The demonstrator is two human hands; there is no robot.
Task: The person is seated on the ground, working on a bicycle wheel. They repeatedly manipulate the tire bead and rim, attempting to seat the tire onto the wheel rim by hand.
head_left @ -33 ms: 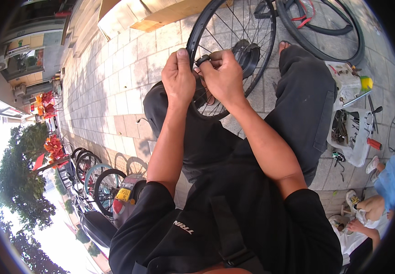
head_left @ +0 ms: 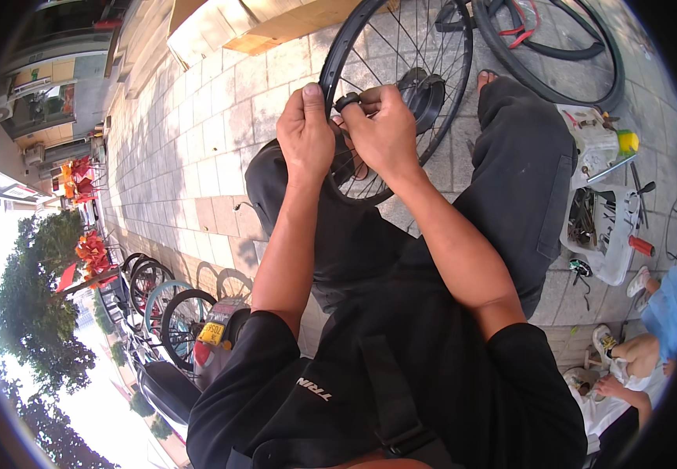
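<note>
Was brightly lit by daylight, burnt out to featureless white in the sky (head_left: pixel 111 418) at lower left. Dappled the paving stones (head_left: pixel 197 156) with soft shade and sank into near-darkness in the black T-shirt (head_left: pixel 471 402). Looked crisp at the spoked bicycle wheel (head_left: pixel 426 100); curved strongly toward the blackened edges.

Head-worn, left of a fisheye pair; looks down from near onto left hand (head_left: pixel 307 139) and right hand (head_left: pixel 383 133), with pavement (head_left: pixel 205 156) beyond.

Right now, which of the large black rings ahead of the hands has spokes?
The wheel held by the left hand: thin spokes cross its middle, while the loose tyre at the upper right shows none.
</note>
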